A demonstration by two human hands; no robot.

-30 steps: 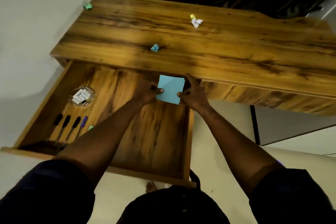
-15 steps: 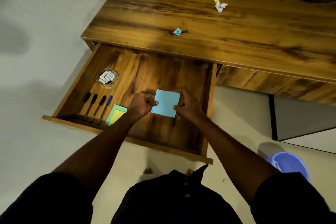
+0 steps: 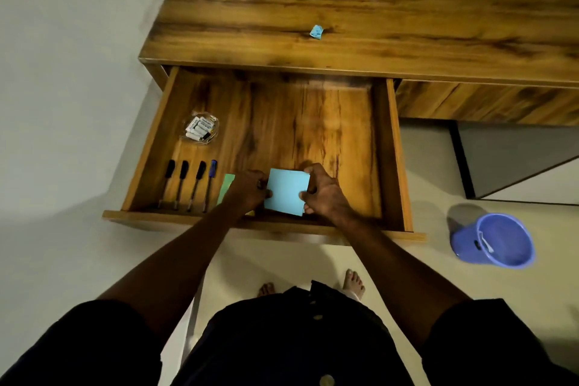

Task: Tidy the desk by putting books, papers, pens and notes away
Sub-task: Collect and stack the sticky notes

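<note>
While the open drawer [image 3: 393, 150] is receiving stationery, the left hand [image 3: 247, 190] and right hand [image 3: 326, 196] are pinching the blue sticky-note pad [image 3: 286, 191] by opposite edges at the drawer's six o'clock front, probably to square it beside the green pad [image 3: 226, 186] at its nine o'clock.

My left hand [image 3: 247, 193] covers much of the green pad [image 3: 227, 185]; the desk [image 3: 438, 41] runs off the right edge; things in the glass dish [image 3: 216, 130] are too small to tell.
</note>
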